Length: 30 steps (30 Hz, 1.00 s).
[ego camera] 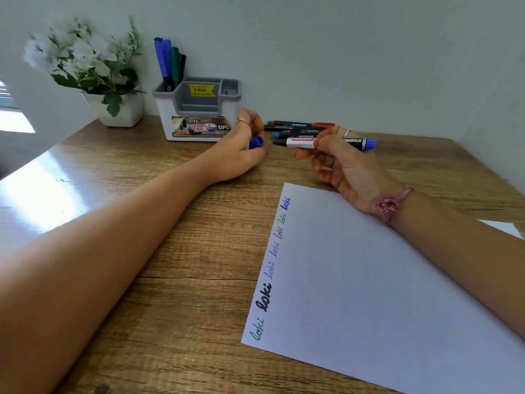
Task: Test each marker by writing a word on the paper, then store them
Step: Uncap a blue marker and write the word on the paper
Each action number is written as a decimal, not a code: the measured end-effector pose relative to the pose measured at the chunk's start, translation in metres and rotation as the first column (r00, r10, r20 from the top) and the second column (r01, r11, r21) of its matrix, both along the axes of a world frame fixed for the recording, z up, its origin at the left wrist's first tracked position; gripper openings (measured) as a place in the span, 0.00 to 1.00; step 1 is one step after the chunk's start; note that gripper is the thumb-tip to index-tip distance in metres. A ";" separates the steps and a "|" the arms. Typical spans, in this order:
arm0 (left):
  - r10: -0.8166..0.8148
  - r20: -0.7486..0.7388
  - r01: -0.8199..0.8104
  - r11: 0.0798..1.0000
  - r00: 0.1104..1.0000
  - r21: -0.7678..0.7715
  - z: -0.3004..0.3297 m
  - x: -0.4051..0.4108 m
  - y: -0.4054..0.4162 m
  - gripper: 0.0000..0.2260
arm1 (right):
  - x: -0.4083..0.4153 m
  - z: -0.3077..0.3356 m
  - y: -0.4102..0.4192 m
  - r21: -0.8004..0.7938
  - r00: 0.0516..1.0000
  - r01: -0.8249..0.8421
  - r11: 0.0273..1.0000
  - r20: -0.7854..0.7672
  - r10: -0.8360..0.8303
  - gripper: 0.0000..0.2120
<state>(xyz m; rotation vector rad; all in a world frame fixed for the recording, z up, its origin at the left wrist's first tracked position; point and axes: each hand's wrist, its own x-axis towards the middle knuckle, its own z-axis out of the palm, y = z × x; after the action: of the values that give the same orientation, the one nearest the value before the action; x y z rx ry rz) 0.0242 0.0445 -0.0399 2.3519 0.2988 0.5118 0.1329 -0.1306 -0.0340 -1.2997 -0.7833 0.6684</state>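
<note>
You're gripping uncapped marker point(326, 143) mid-barrel in right hand point(345, 166), just beyond paper point(383, 280) far edge, tip pointing left. Left hand point(241, 149) pinching blue cap point(256, 142). Marker looking light, rigid, smooth plastic; keep holding barrel centre while capping.

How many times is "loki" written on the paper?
7, all in one line along the left edge of the paper: green nearest the bottom corner, thick black next, four thin ones in the middle, thick blue at the top.
</note>
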 end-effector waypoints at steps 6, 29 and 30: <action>0.037 -0.009 -0.037 0.999 0.999 0.007 0.001 0.000 -0.002 0.10 | -0.003 0.002 0.001 -0.003 0.998 0.054 0.999 0.031 -0.054 0.05; 0.039 0.225 -0.021 0.996 0.974 -0.082 0.004 -0.003 -0.004 0.18 | 0.003 0.002 0.001 0.029 0.991 0.133 0.991 -0.017 -0.133 0.08; 0.037 0.218 -0.023 0.998 0.975 -0.064 0.004 -0.004 -0.005 0.16 | 0.003 0.001 0.001 0.028 0.991 0.132 0.991 -0.009 -0.132 0.09</action>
<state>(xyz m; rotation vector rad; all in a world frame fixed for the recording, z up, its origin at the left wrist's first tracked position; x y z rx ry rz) 0.0206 0.0400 -0.0355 2.2102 0.2441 0.7592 0.1356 -0.1295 -0.0327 -1.3104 -0.6921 0.5536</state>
